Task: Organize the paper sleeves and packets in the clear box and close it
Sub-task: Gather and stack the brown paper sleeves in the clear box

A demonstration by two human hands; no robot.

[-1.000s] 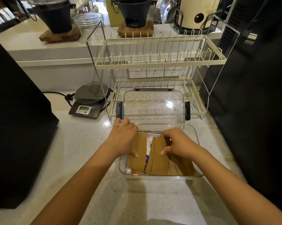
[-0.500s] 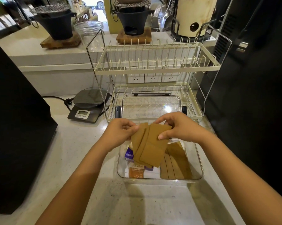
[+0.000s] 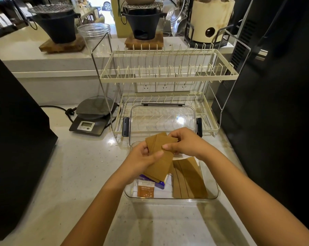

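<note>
Both hands (image 3: 168, 153) hold sleeves (image 3: 160, 157) above box (image 3: 214, 193).

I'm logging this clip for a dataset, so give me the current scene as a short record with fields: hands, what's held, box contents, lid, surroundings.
left hand: grips the held sleeves from the left side
right hand: pinches their upper right edge
held sleeves: small stack of brown paper sleeves, raised above the box
clear box: open, on the counter
row of sleeves: lies in the box's right part
orange packet: lies in the box's left part
lid: off, propped behind the box against the dish rack
scale: left of the rack
</note>
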